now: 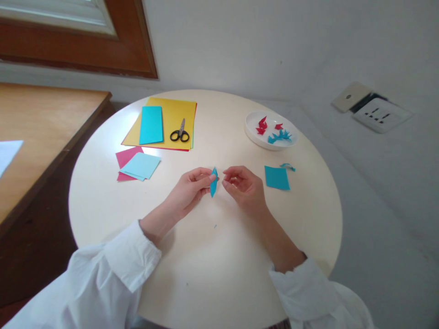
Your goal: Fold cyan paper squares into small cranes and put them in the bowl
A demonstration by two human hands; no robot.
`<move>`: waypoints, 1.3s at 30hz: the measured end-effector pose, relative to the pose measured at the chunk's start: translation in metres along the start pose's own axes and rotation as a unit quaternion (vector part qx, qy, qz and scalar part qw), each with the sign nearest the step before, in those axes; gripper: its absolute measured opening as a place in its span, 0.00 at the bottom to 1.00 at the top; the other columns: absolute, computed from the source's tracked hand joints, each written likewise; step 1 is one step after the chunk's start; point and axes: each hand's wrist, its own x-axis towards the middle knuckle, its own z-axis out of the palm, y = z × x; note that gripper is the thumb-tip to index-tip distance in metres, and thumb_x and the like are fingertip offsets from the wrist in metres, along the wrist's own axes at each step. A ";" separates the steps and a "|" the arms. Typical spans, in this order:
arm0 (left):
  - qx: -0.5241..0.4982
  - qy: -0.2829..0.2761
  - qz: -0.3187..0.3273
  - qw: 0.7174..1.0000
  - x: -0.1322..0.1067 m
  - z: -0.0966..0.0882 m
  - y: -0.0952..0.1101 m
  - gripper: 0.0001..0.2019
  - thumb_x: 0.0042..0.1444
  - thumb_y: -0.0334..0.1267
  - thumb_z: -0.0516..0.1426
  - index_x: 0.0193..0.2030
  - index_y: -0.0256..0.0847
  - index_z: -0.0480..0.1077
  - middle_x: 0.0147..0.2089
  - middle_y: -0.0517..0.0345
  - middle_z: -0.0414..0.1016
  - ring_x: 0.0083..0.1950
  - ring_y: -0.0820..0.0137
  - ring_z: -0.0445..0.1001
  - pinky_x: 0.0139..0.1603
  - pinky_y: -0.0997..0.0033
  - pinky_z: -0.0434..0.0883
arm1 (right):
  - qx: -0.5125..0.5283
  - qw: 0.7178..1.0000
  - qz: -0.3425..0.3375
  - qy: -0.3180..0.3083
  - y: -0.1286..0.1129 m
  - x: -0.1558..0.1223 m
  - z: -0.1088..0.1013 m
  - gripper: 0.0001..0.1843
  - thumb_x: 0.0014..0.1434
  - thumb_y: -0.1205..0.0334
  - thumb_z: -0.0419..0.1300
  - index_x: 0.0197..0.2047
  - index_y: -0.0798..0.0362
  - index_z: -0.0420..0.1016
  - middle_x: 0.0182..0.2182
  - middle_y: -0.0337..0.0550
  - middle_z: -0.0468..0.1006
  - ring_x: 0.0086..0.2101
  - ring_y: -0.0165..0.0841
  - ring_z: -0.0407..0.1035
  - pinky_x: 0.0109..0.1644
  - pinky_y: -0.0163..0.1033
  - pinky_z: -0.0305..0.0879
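Between the thumb and fingers of my left hand [192,188] is a narrow folded piece of blue paper [214,183], pointed at both ends and held upright over the middle of the table. Just to its right, my right hand [244,186] is apart from the paper. Its fingers are curled, with a gap between thumb and forefinger and nothing visible in them. To the right of that hand lie a blue paper square [277,177] and a thin curled blue paper strip [288,167].
A white dish [252,136] holds small red and blue folded paper pieces. Scissors [180,131] and a folded blue sheet [151,125] rest on yellow paper [173,106]. Pale blue squares [144,164] overlap red ones [126,156]. Tiny scraps dot the round white table [219,274].
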 end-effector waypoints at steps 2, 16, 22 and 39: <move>-0.026 0.027 0.012 0.999 0.001 -0.001 0.001 0.10 0.40 0.35 0.65 0.28 0.35 0.70 0.26 0.61 0.72 0.28 0.78 0.68 0.30 0.77 0.63 | -0.058 0.998 -0.035 -0.019 0.000 -0.003 0.001 0.07 0.48 0.69 0.58 0.32 0.50 0.69 0.28 0.38 0.71 0.29 0.29 0.66 0.34 0.37 0.65; 0.008 0.138 0.076 0.987 0.000 0.002 0.003 0.14 0.38 0.34 0.65 0.27 0.37 0.63 0.24 0.64 0.72 0.28 0.77 0.70 0.35 0.75 0.67 | -0.225 0.952 -0.180 -0.098 0.003 -0.008 0.006 0.12 0.51 0.71 0.57 0.39 0.48 0.70 0.32 0.41 0.73 0.35 0.34 0.67 0.39 0.41 0.65; 0.051 0.119 0.102 0.986 -0.001 0.003 0.002 0.16 0.38 0.34 0.64 0.31 0.39 0.61 0.21 0.65 0.73 0.26 0.76 0.72 0.33 0.73 0.68 | -0.150 0.973 -0.132 -0.113 -0.003 -0.008 0.003 0.12 0.52 0.68 0.58 0.40 0.49 0.71 0.34 0.42 0.74 0.35 0.32 0.67 0.35 0.39 0.65; 0.204 0.051 0.108 0.972 -0.002 0.002 0.005 0.05 0.43 0.29 0.58 0.28 0.38 0.75 0.28 0.59 0.76 0.31 0.72 0.72 0.33 0.73 0.67 | -0.123 0.991 -0.041 -0.024 0.005 -0.001 0.001 0.05 0.50 0.68 0.58 0.30 0.49 0.73 0.28 0.38 0.76 0.29 0.30 0.68 0.33 0.38 0.63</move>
